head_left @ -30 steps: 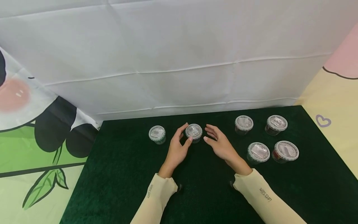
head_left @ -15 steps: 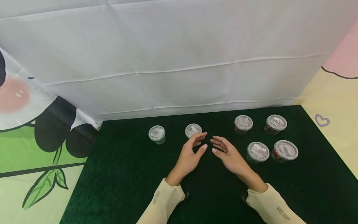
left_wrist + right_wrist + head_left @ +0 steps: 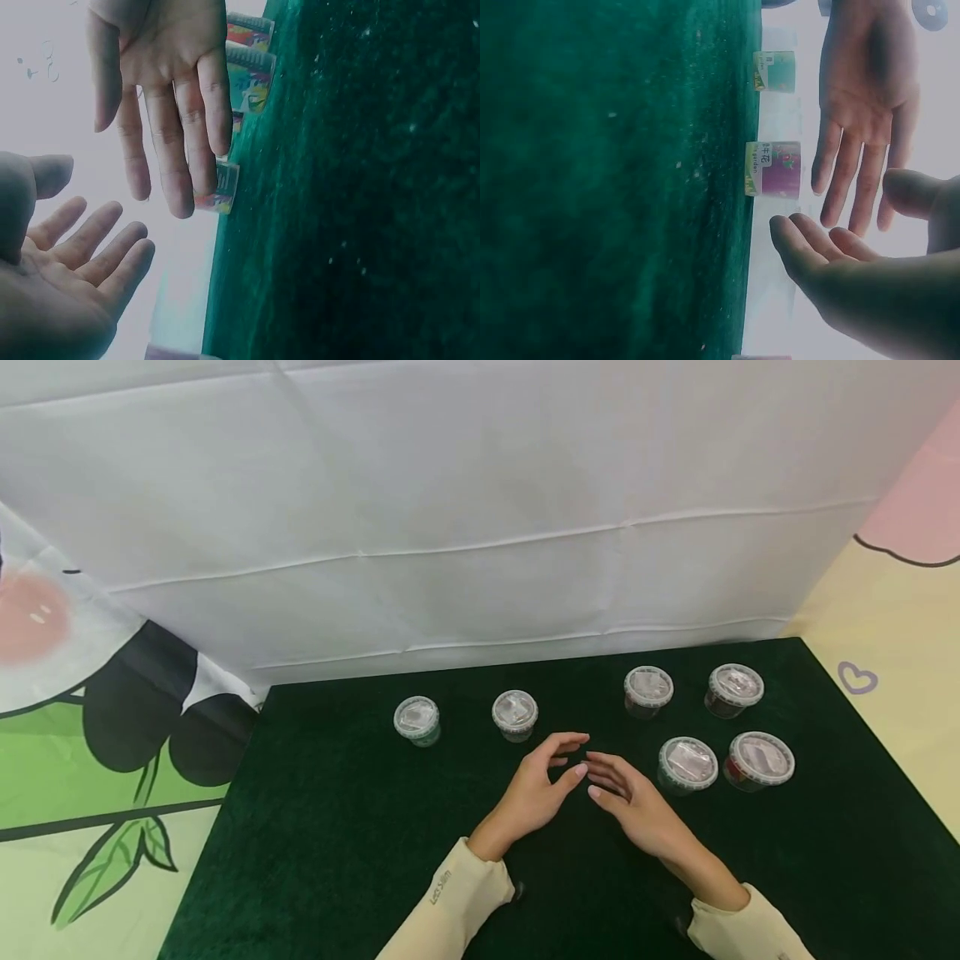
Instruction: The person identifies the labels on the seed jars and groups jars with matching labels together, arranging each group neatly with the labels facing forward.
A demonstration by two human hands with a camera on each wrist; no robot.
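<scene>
My left hand (image 3: 536, 793) and right hand (image 3: 641, 814) hover over the middle of the table, palms facing and fingertips close together. Both hold nothing; their fingers are relaxed and slightly bent. Beyond the left hand stands a small lidded tub (image 3: 515, 714), a white packet showing through its lid. In the right wrist view a tub with a purple side and printed label (image 3: 774, 169) stands past the fingertips. Nearest the right hand is another lidded tub (image 3: 687, 764), to its right. The left wrist view shows the right palm (image 3: 165, 45) above the left one.
Another tub (image 3: 417, 720) stands at the back left. More tubs stand at the right: one at the back (image 3: 648, 687), one at the far back right (image 3: 734, 687), and one with some red on its side (image 3: 760, 760). White cloth (image 3: 480, 527) hangs behind the green table (image 3: 322, 827).
The left hand has left the middle tub, moving right and toward the body. The right hand has also drawn back and rightward. The tub stays upright in its place; the view shifted slightly.
</scene>
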